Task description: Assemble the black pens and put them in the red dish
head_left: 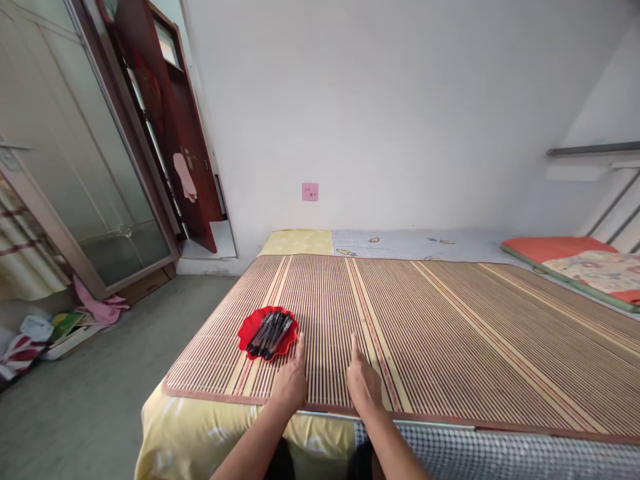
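Observation:
My left hand (pixel 291 383) is above the near part of the striped bamboo mat (pixel 330 300), just right of and below a red scalloped plate (pixel 245 330). A finger stretches forward beside the plate's right rim, and nothing shows in the hand. Several slim black pens (pixel 271 333) lie side by side in the plate, slanting up to the right. To the right, my right hand (pixel 364 383) also points forward with a finger extended and holds nothing visible. Bare mat shows between the two hands.
The mat covers a bed with yellow and checked bedding (pixel 210 427). Folded orange and floral bedding (pixel 570 260) lies at the far right. A white wall (pixel 380 120) with a pink note (pixel 310 192) stands behind. On the left are a glass door (pixel 90 160) and floor clutter (pixel 50 333).

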A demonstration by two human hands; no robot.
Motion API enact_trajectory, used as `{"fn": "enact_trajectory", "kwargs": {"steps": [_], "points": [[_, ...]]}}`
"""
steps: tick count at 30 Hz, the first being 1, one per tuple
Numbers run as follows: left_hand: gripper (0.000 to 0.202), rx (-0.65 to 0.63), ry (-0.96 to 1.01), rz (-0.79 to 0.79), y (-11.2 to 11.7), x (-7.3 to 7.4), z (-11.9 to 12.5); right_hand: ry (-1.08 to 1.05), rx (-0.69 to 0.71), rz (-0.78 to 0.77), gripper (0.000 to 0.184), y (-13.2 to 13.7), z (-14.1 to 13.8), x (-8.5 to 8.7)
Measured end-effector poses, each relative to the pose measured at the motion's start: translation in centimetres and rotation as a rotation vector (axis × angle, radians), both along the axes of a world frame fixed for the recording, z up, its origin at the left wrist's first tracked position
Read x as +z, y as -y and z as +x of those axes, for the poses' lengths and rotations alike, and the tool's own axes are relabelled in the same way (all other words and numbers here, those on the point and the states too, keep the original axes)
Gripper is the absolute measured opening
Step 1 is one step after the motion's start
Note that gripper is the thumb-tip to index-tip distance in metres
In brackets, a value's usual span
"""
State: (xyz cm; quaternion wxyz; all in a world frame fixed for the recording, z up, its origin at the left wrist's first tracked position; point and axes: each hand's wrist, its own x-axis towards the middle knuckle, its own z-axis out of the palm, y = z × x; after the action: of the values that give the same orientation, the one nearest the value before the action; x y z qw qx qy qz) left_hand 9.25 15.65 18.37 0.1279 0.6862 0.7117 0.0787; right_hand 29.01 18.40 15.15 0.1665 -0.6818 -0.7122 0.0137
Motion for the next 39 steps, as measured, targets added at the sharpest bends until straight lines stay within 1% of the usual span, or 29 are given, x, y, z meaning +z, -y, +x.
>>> {"fn": "enact_trajectory", "kwargs": {"steps": [6, 10, 15, 20, 26, 32, 36, 39], "points": [[0.106, 0.005, 0.017, 0.019, 0.2, -0.4, 0.0, 0.041, -0.006, 0.061, 0.082, -0.3, 0.2, -1.0], [0.106, -0.002, 0.034, 0.037, 0.4, -0.3, 0.0, 0.051, -0.006, 0.063, 0.078, -0.4, 0.2, -1.5], [0.107, -0.005, 0.039, 0.043, 0.5, -0.3, 0.0, 0.051, 0.012, 0.115, 0.076, -0.5, 0.4, -2.1], [0.104, 0.002, 0.036, 0.044, 0.4, -0.6, 0.0, 0.040, 0.023, 0.139, 0.076, -0.3, 0.5, -2.0], [0.108, 0.019, 0.022, 0.026, 0.1, -0.8, 0.0, 0.032, 0.030, 0.134, 0.071, -0.2, 0.5, -1.8], [0.107, 0.043, 0.017, 0.000, 0.0, -0.5, 0.1, 0.020, 0.019, 0.073, 0.067, -0.4, 0.7, -2.1], [0.105, 0.064, 0.051, 0.006, 0.1, -0.5, 0.2, -0.014, 0.023, 0.086, 0.065, -0.6, 0.9, -2.6], [0.100, 0.084, 0.117, 0.033, 0.4, -0.6, 0.3, -0.046, 0.025, 0.085, 0.064, -0.6, 1.0, -2.6]]}}
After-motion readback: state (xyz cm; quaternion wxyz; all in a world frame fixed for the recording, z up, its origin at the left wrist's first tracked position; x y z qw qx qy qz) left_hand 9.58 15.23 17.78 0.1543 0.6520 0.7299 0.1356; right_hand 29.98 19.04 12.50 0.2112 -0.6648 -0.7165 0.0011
